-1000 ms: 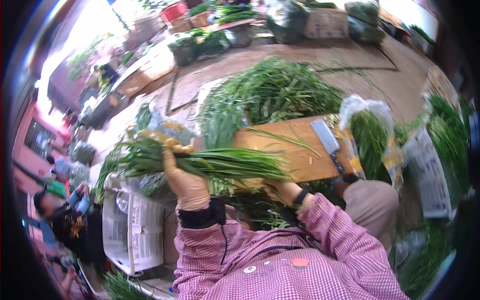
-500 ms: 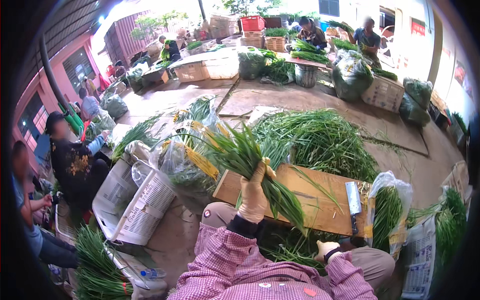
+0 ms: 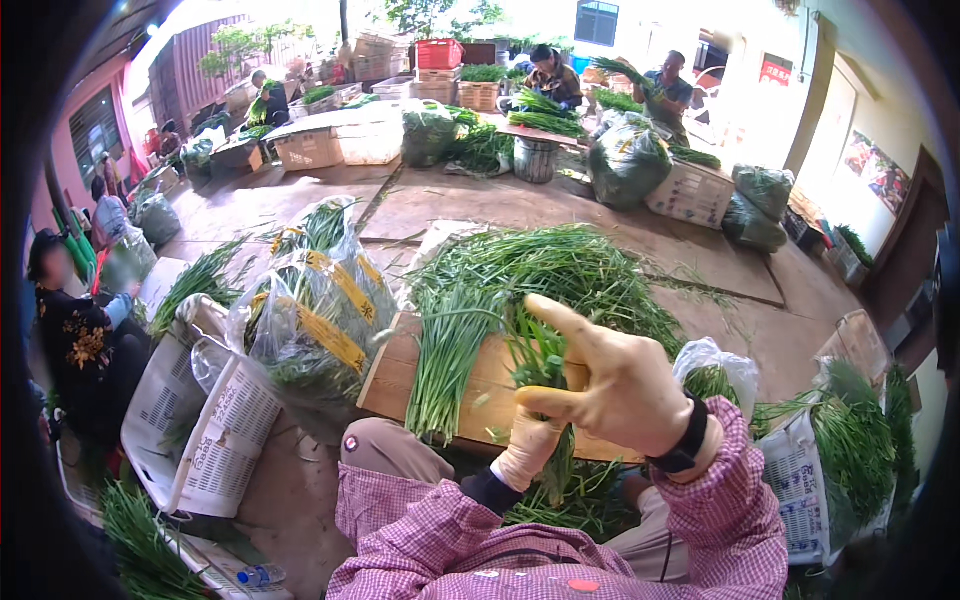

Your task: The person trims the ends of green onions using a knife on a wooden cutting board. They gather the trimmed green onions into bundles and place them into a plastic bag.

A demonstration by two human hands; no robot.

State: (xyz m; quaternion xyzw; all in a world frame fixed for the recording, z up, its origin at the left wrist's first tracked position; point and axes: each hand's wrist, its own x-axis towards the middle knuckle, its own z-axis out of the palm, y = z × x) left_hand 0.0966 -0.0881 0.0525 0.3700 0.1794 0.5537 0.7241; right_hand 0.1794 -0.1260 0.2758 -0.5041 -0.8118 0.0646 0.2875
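Observation:
A bunch of green chives [image 3: 540,360] stands roughly upright in my left hand [image 3: 530,448], which is closed around it in a pale glove. Just to its right is my right hand [image 3: 625,385], also pale-gloved, with thumb and forefinger spread wide beside the leaves and nothing visible in its grasp. Behind both hands lies a wooden board [image 3: 395,375] across my knees' far side. Straight cut-looking chives [image 3: 450,370] rest on the board's left part. A large heap of loose chives [image 3: 560,260] spreads beyond the board. My right hand and arm hide much of the board's right part.
To the left are a clear bag of chives [image 3: 320,310] with yellow tape and a white plastic crate [image 3: 225,440]. On the right stand another bag [image 3: 715,365] and a white crate [image 3: 795,500] holding greens. Co-workers sit at the left and far side.
My left hand has lowered the bunch and turned it upright. My right hand has risen from beside my knee to the bunch. The view has swung right, and the cleaver is out of sight.

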